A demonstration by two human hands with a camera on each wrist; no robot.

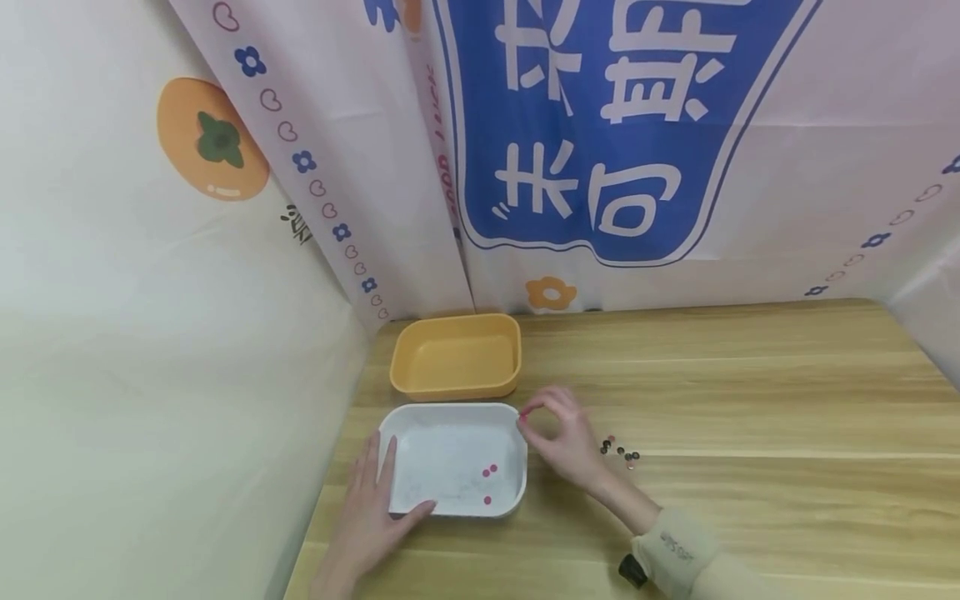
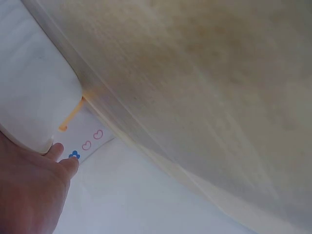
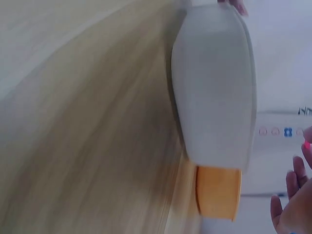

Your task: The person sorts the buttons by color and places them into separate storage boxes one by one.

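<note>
A white rectangular tray (image 1: 442,458) stands on the table, with a few small round pink pieces (image 1: 487,501) lying on its floor toward the right. My left hand (image 1: 371,500) rests on the tray's front left corner, fingers spread straight over the left rim and thumb along the front rim. At the back right corner, my right hand (image 1: 566,437) pinches one small pink round piece (image 3: 306,145) between thumb and forefinger, level with the rim. In the right wrist view the other fingers are loosely extended. In the left wrist view, the left hand (image 2: 34,190) is partly visible.
An orange tray (image 1: 457,387) stands just behind the white one. Several small black and pink round pieces (image 1: 621,451) lie scattered on the wooden table (image 1: 750,400) right of my right hand. A small black object (image 1: 633,571) is by the right sleeve. Printed cloth hangs behind.
</note>
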